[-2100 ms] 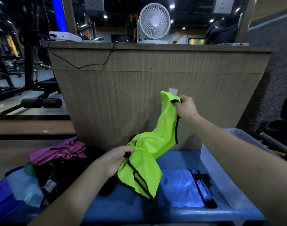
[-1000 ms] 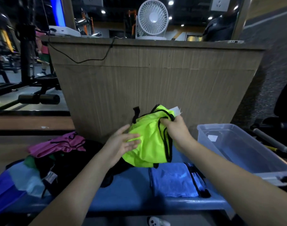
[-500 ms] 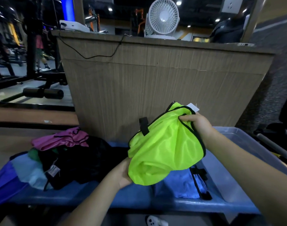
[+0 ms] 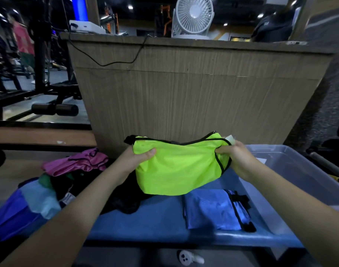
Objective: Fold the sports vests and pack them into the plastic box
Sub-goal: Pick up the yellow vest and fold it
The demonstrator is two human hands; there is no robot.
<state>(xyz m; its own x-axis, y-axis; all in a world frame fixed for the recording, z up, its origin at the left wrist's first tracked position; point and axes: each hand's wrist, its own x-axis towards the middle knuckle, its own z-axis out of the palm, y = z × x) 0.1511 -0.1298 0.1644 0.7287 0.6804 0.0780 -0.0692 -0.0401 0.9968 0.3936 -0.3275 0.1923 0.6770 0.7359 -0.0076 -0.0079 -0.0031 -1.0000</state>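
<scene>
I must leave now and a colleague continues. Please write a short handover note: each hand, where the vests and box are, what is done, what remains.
Left hand: grip on the left end of the folded neon-yellow nylon vest, thumb on top.
Right hand: pinches its right end by the black trim.
The vest hangs in the air above the blue bench.
Clear plastic box: at the right; no vest visible inside.
Done: folded blue mesh vest lies on the bench.
Left: box both; fold the pile of pink, black and blue vests at the left.
</scene>
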